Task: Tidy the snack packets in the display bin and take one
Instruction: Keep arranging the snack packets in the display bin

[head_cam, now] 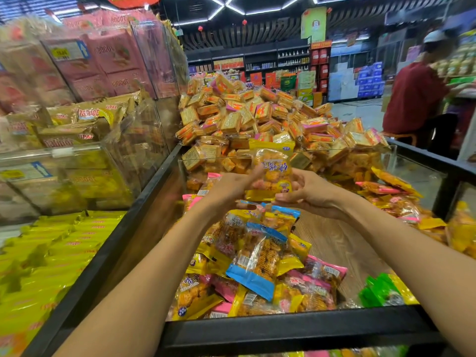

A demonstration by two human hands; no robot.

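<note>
Both hands hold one yellow snack packet (271, 171) upright above the display bin (296, 323): left hand (229, 186) and right hand (309, 193) curl around its lower edges (loose packets (257, 258) lie below).

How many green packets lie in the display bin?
1: the green packet lies at the near right corner of the display bin, beside the yellow-edged ones. More may be hidden under the pile.
</note>
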